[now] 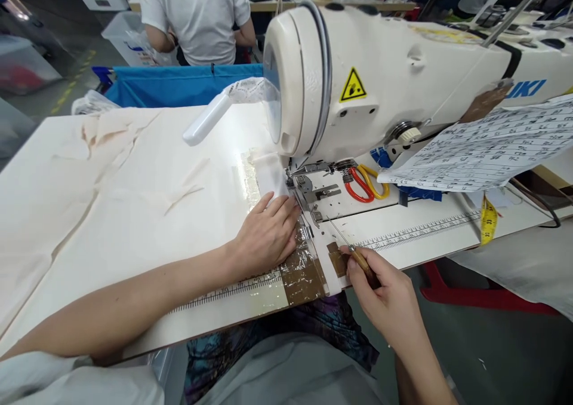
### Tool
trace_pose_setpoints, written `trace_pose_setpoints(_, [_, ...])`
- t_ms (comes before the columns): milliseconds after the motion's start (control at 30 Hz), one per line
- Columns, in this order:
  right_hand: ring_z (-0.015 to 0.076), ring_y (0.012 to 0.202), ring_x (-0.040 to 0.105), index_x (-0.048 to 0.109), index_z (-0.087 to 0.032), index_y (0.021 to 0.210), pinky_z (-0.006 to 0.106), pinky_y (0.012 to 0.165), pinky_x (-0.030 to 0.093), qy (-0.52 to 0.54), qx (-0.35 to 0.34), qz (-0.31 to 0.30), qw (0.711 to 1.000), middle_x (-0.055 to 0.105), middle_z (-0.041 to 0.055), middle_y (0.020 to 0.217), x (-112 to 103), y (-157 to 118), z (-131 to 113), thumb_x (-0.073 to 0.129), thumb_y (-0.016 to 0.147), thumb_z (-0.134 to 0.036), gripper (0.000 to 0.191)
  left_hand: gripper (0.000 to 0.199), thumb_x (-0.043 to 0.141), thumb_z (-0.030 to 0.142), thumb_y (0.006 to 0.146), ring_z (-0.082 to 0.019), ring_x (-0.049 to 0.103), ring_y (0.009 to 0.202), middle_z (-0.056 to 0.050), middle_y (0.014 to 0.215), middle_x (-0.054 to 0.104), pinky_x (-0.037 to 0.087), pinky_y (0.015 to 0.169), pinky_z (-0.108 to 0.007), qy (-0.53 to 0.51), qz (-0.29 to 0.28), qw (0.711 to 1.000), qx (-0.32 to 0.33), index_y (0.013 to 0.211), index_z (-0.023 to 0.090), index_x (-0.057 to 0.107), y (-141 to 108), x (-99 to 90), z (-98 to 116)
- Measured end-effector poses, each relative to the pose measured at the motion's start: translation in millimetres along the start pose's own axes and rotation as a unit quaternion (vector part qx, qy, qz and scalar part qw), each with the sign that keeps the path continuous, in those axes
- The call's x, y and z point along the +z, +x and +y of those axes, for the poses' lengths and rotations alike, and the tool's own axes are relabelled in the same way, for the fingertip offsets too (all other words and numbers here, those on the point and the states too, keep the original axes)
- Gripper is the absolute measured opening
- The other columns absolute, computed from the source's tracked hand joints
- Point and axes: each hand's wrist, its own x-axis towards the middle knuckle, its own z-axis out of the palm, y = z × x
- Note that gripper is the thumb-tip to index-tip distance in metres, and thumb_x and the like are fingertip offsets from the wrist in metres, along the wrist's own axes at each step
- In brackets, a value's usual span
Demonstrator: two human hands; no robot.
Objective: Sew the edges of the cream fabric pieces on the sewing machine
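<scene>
My left hand [267, 233] lies palm down beside the presser foot of a white sewing machine [403, 88]. Its fingers are stretched out flat over a piece of white fabric [270, 175]. In front of the needle area a narrow white fabric strip [329, 266] runs toward the table's front edge. My right hand [391, 294] is closed round the wooden handle of an awl [363, 266]. The thin metal tip points up and left, close to the metal parts by the presser foot. The needle itself is too small to make out.
Red- and yellow-handled scissors [360, 184] lie behind the needle plate. Printed paper [487, 145] and a yellow tape measure [489, 220] are at the right. Cream fabric [107, 136] covers the left tabletop. A person in white [197, 17] is beyond the blue cloth bin [179, 83].
</scene>
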Motion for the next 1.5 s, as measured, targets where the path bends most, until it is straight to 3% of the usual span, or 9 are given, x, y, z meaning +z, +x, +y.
trace_pose_setpoints(167, [0.0105,0.052,0.058,0.060,-0.019,0.129,0.019,0.037,0.038,0.028,0.049,0.014,0.998,0.072,0.0057,0.090,9.0,-1.2,-4.7,0.051,0.096,-0.032,0.036,0.047,0.032,0.030,0.101,-0.029,0.045,0.129,-0.017,0.138,0.052,0.032,0.116,-0.049,-0.008,-0.020,1.000,-0.017,0.135,0.004,0.049,3.8,-0.1,-4.7])
trace_pose_setpoints(233, [0.0121,0.060,0.062,0.055,-0.021,0.133,0.019,0.039,0.040,0.041,0.042,0.020,0.998,0.071,0.0063,0.096,14.7,0.4,-8.0,0.052,0.097,-0.031,0.038,0.046,0.033,0.030,0.100,-0.028,0.044,0.129,-0.016,0.140,0.051,0.032,0.116,-0.049,-0.009,-0.025,0.999,-0.023,0.136,0.004,0.048,5.8,0.5,-7.2])
trace_pose_setpoints(333, [0.0163,0.084,0.067,0.059,-0.021,0.122,0.023,0.063,0.053,0.049,-0.053,0.020,0.997,0.069,0.0076,0.101,25.2,8.2,-14.4,0.050,0.098,-0.024,0.026,0.046,0.036,0.030,0.099,-0.029,0.047,0.122,-0.017,0.135,0.053,0.039,0.108,-0.046,-0.004,-0.032,0.999,-0.033,0.134,0.003,0.050,8.8,2.4,-11.3])
trace_pose_setpoints(400, [0.0159,0.082,0.066,0.060,-0.018,0.116,0.026,0.071,0.053,0.043,-0.121,0.009,0.992,0.067,0.0064,0.093,33.3,15.8,-18.9,0.048,0.098,-0.019,0.022,0.045,0.038,0.029,0.098,-0.029,0.050,0.113,-0.017,0.129,0.055,0.045,0.098,-0.043,-0.004,-0.036,0.999,-0.039,0.131,0.002,0.051,10.6,3.9,-14.1])
trace_pose_setpoints(467, [0.0150,0.075,0.064,0.061,-0.016,0.114,0.025,0.068,0.051,0.017,-0.170,0.003,0.985,0.064,0.0046,0.084,41.7,23.3,-22.8,0.048,0.098,-0.017,0.021,0.044,0.039,0.027,0.097,-0.028,0.051,0.108,-0.018,0.127,0.055,0.046,0.092,-0.041,-0.012,-0.035,0.998,-0.041,0.130,0.001,0.051,11.7,5.0,-16.5])
trace_pose_setpoints(600, [0.0163,0.073,0.064,0.061,-0.014,0.111,0.025,0.059,0.047,-0.076,-0.220,0.028,0.972,0.066,0.0069,0.085,55.8,33.7,-26.8,0.047,0.098,-0.017,0.019,0.045,0.039,0.024,0.096,-0.029,0.050,0.111,-0.018,0.129,0.054,0.046,0.093,-0.041,-0.034,-0.033,0.998,-0.034,0.131,-0.001,0.050,11.6,6.0,-19.4])
trace_pose_setpoints(1067, [0.0127,0.058,0.060,0.064,-0.013,0.110,0.024,0.047,0.037,-0.247,-0.228,0.050,0.941,0.068,0.0050,0.084,65.2,37.5,-31.0,0.044,0.099,-0.017,0.023,0.041,0.040,0.022,0.095,-0.029,0.051,0.110,-0.018,0.127,0.055,0.049,0.091,-0.042,-0.075,-0.001,0.996,-0.037,0.128,0.001,0.052,9.9,10.5,-20.9])
trace_pose_setpoints(1367, [0.0132,0.058,0.063,0.063,-0.012,0.120,0.027,0.048,0.037,-0.348,-0.171,0.035,0.921,0.069,0.0049,0.089,74.0,39.7,-41.9,0.055,0.089,-0.008,0.033,0.039,0.039,0.023,0.096,-0.028,0.053,0.111,-0.017,0.124,0.057,0.050,0.094,-0.043,-0.095,0.030,0.994,-0.035,0.126,0.003,0.054,7.9,13.4,-29.7])
trace_pose_setpoints(1500, [0.0145,0.056,0.061,0.063,-0.012,0.123,0.028,0.047,0.036,-0.338,-0.160,0.030,0.927,0.068,0.0074,0.088,75.5,41.1,-44.3,0.054,0.088,-0.009,0.036,0.038,0.036,0.022,0.096,-0.028,0.054,0.113,-0.015,0.125,0.059,0.049,0.095,-0.045,-0.094,0.046,0.994,-0.036,0.124,0.006,0.057,10.4,13.5,-35.9])
